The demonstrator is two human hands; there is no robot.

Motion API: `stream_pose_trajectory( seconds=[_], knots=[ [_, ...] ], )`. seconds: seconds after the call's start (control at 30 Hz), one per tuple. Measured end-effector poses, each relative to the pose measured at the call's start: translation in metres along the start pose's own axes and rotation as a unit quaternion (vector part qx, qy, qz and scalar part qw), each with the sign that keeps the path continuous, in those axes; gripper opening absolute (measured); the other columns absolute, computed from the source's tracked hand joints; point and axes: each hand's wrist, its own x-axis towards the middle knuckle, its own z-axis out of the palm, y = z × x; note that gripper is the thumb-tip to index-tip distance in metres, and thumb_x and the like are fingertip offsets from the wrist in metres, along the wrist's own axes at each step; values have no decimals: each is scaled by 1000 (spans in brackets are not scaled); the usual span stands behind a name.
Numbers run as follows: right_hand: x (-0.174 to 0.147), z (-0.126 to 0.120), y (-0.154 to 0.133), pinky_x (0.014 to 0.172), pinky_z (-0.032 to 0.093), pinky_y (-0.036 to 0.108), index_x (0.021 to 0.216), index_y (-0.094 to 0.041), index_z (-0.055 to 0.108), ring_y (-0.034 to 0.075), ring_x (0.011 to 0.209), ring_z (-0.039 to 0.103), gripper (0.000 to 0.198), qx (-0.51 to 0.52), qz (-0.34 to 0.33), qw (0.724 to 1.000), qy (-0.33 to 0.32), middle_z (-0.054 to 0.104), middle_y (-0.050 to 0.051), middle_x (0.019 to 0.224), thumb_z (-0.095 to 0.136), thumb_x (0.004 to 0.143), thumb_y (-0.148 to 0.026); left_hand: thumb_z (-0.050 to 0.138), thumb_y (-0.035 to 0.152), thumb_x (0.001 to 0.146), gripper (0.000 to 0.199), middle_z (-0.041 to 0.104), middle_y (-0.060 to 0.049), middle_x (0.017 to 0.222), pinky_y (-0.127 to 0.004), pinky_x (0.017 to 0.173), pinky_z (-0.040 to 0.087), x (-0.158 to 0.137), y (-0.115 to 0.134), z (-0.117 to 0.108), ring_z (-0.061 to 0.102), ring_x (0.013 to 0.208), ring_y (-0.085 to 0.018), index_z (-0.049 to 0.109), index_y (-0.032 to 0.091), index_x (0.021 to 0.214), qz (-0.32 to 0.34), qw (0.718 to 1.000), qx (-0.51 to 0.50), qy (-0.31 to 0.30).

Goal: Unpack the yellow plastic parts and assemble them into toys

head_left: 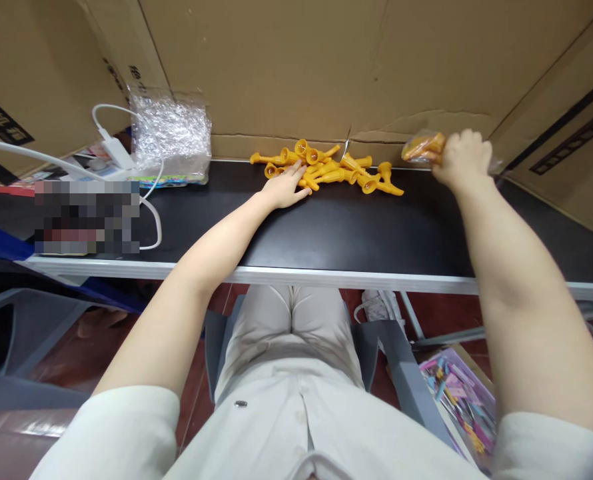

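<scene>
A loose pile of yellow-orange trumpet-shaped pieces (330,175), with flared cup ends and narrow stems, lies along the back of the black tabletop (346,233). My left hand (282,189) rests flat at the pile's left part, its fingers stretched out and touching the pieces. On the right, my right hand (464,159) is closed around a clear plastic bag (421,148) with similar yellow-orange pieces inside. The bag sticks out to the left of my fingers, near the back edge; much of it is hidden by the hand.
Cardboard walls (286,67) enclose the table's back and sides. At the left are a bubble-wrap package (171,133), a white cable with a plug (118,152), and a blurred-out item (86,217). Below right, a purple bin (461,400) holds many small coloured parts.
</scene>
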Motion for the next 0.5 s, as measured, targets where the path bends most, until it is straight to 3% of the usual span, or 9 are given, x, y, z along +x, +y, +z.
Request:
stream_pose_trajectory(
  seconds=[0.2, 0.37, 0.43, 0.5],
  knots=[
    [8, -36, -35, 107, 40, 43, 151, -9, 48, 35, 139, 48, 52, 83, -77, 991, 67, 51, 27, 152, 52, 105, -33, 51, 50, 103, 80, 19, -13, 181, -40, 135, 29, -1, -3, 2, 30, 166, -29, 30, 15, 171, 10, 1000, -1, 9],
    [15, -41, -74, 117, 33, 44, 149, -20, 48, 29, 140, 45, 54, 206, -181, 957, 97, 53, 21, 151, 56, 98, -35, 49, 47, 104, 66, 46, -13, 171, -47, 135, 29, 5, -5, -3, 39, 162, -29, 48, 18, 163, 55, 994, -66, 70],
    [17, -34, -92, 118, 35, 43, 147, -24, 48, 27, 140, 46, 52, 243, -205, 943, 95, 55, 16, 151, 53, 97, -38, 49, 49, 105, 65, 51, -12, 168, -46, 132, 36, 13, -3, -7, 45, 159, -27, 43, 24, 166, 42, 985, -125, 108],
    [18, -26, -107, 121, 34, 45, 146, -28, 47, 27, 140, 46, 49, 280, -222, 930, 84, 55, 12, 153, 50, 97, -38, 51, 50, 106, 74, 46, -13, 171, -49, 125, 45, 25, -1, -12, 50, 155, -28, 26, 29, 172, 5, 975, -184, 126]
  ],
)
